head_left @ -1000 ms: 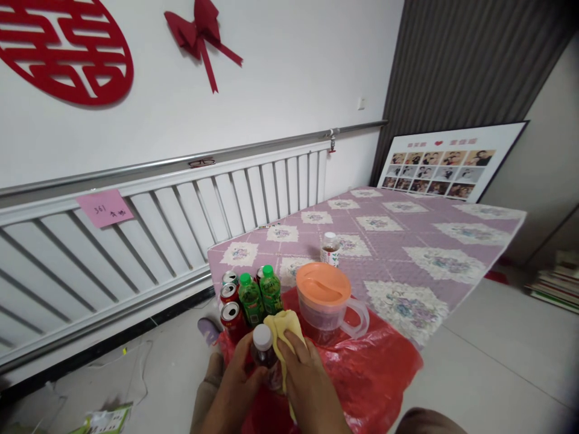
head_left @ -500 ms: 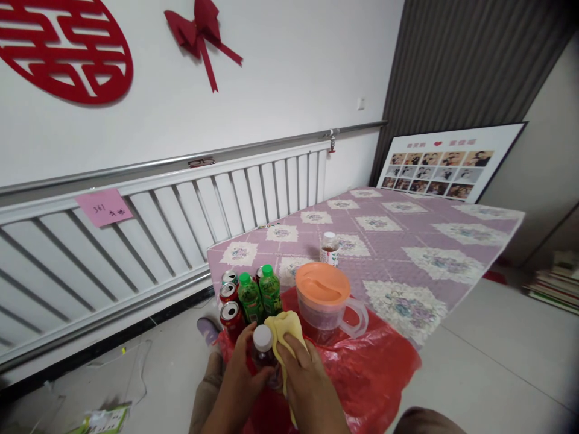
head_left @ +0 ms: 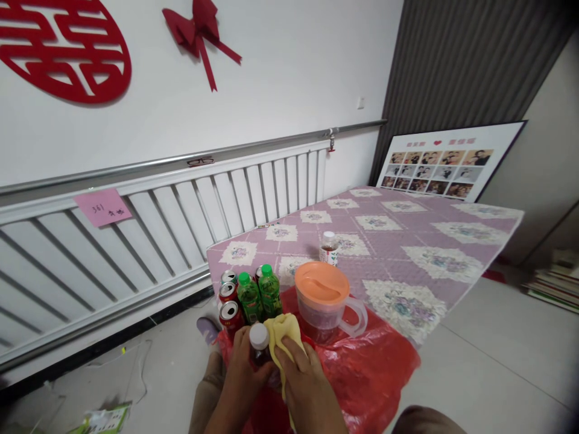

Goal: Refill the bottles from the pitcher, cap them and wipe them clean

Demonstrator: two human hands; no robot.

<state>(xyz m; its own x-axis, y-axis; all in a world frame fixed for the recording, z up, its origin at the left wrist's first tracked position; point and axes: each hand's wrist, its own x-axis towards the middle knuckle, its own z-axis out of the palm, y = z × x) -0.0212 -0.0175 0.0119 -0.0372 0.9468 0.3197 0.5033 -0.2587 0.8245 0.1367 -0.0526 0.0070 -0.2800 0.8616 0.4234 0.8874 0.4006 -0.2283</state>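
My left hand [head_left: 241, 375] is wrapped round a clear bottle [head_left: 259, 339] with a white cap, which stands upright near the table's front edge. My right hand [head_left: 304, 377] grips a folded yellow cloth [head_left: 283, 330] and presses it toward the bottle's right side. The lower part of the bottle is hidden by my hands. Just beyond stand two green bottles [head_left: 259, 293] with green caps. Opened drink cans [head_left: 230, 314] are grouped to their left. Right of the cloth is a clear plastic pitcher [head_left: 319, 318] with an orange lid [head_left: 322, 282].
Under these things a red plastic sheet [head_left: 362, 380] covers the near corner of the table with its purple floral cloth [head_left: 330, 217]. Another white-capped bottle [head_left: 329, 249] stands behind the pitcher. A white radiator [head_left: 172, 223] runs along the wall. A slipper [head_left: 207, 331] lies on the floor.
My left hand and the white-capped bottle have shifted slightly left and up. My right hand has moved a little left with the cloth. The other objects stay in place.
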